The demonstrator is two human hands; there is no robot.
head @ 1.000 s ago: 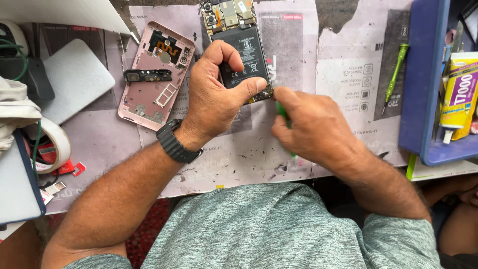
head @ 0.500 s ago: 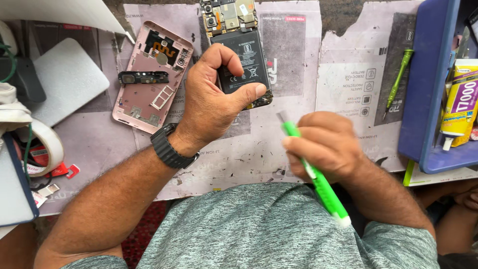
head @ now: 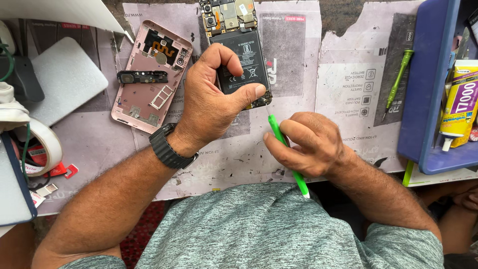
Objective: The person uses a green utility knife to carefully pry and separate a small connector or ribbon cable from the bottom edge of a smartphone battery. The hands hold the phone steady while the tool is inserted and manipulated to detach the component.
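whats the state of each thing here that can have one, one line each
left hand: clamped on the phone
right hand: gripping the screwdriver
opened black smartphone: back off, battery and board exposed, flat on the mat
green-handled screwdriver: held tilted, tip near the phone's lower edge
pink phone back cover: detached, inside up
second green screwdriver: lying unused
yellow glue tube: lying in the blue tray

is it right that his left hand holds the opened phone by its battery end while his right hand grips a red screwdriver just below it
Not quite: the screwdriver in the right hand is green, not red, as the head view shows. The rest stands: the left hand holds the opened phone at its battery end, with the tool's tip just below it.
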